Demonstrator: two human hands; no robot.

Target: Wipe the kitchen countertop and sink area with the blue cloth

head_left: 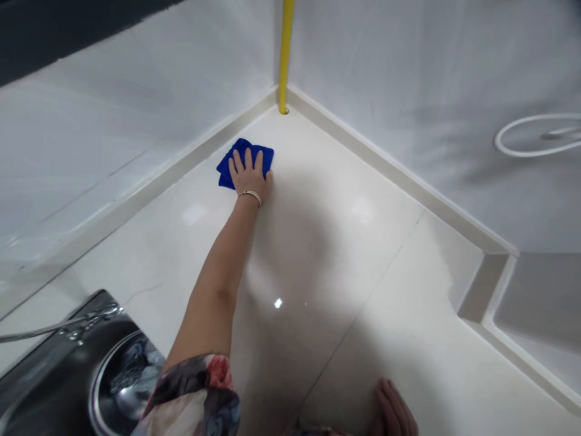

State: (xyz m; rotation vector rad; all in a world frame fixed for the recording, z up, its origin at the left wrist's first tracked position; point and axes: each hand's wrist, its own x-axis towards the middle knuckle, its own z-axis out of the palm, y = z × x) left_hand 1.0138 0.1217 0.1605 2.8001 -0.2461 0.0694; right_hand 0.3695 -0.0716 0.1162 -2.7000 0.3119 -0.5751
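Note:
My left hand (251, 175) lies palm down on a folded blue cloth (265, 156), pressing it flat against the glossy cream countertop (354, 266). Its fingers are spread and stretched forward, and a thin bracelet circles the wrist. The cloth sits close to the left backsplash strip, a short way from the corner. At the bottom edge, my right hand (394, 409) rests on the countertop with its fingers side by side and lying out flat; the rest of it is out of frame. Nothing shows in that hand.
A yellow pipe (284, 54) runs down the corner into a hole. At lower left is a dark sink (54, 375) with a faucet (82, 324) and a round strainer basket (129, 387). A white cable loop (503, 148) hangs on the right wall, above a stepped ledge (483, 287).

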